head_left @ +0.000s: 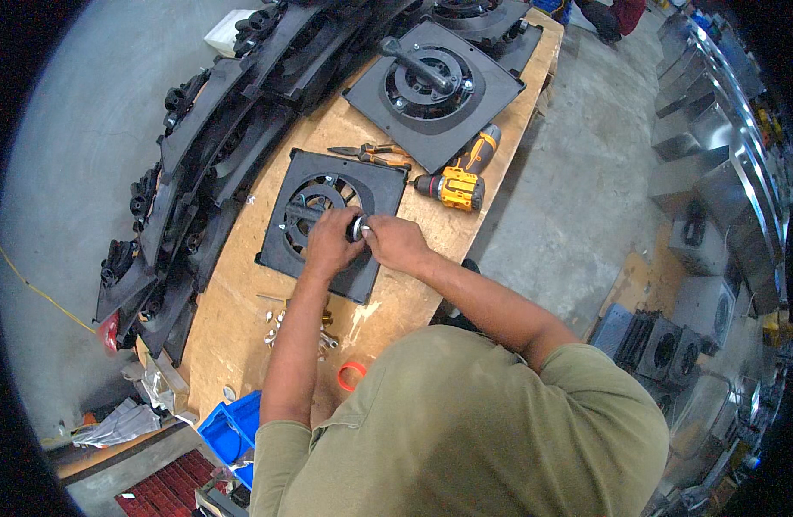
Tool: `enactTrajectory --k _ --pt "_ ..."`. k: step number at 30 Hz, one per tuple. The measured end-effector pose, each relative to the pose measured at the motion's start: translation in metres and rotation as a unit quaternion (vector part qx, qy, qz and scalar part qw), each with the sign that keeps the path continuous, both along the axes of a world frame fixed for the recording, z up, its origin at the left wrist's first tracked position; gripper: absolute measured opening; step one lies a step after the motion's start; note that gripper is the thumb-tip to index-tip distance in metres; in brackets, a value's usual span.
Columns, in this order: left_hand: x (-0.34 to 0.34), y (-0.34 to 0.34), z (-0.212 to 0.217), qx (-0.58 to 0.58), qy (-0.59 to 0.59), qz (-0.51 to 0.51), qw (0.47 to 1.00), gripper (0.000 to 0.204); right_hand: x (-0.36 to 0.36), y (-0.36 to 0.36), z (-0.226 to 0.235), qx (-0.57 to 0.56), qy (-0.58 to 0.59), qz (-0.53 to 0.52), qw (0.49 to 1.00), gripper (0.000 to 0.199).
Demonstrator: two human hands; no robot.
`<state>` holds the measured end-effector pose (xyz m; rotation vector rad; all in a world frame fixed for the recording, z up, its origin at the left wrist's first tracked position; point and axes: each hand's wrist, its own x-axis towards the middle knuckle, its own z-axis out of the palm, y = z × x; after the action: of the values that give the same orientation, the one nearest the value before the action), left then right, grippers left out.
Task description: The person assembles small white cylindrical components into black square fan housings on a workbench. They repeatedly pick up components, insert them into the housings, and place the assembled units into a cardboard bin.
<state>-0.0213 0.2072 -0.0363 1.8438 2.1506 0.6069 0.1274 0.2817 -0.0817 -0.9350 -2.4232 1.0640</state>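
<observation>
On the workbench lies a square black fan panel (382, 183) with a round slotted opening and a dark arm across it. Above its near right part, my left hand (330, 243) is closed around a small round black part with a silvery rim (357, 227). My right hand (398, 242) pinches the same part from the other side, thumb and fingertips together. The fingers hide much of it, so its exact kind does not show. Both forearms reach in from below, the left partly over small metal parts.
Pliers (370, 155) and a yellow-black cordless drill (457, 187) lie beyond the panel, beside a larger fan panel (491, 93). Stacked black panels (168, 220) line the left. An orange tape roll (351, 376), loose wrenches (328, 339) and a blue bin (225, 438) are near me.
</observation>
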Motion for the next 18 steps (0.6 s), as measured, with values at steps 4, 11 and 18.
enactTrajectory --k 4,11,18 --pt "0.001 0.001 0.000 0.000 0.001 0.006 1.000 0.047 -0.004 0.014 -0.001 -0.333 0.011 0.015 0.943 0.029" --pt "-0.001 -0.004 -0.004 0.034 -0.001 -0.010 0.999 0.051 0.000 0.002 -0.008 0.124 0.044 0.003 0.991 0.035" --pt "-0.003 -0.003 -0.008 0.028 -0.001 -0.029 0.999 0.063 -0.002 0.027 -0.004 -0.393 0.006 0.039 0.919 0.042"
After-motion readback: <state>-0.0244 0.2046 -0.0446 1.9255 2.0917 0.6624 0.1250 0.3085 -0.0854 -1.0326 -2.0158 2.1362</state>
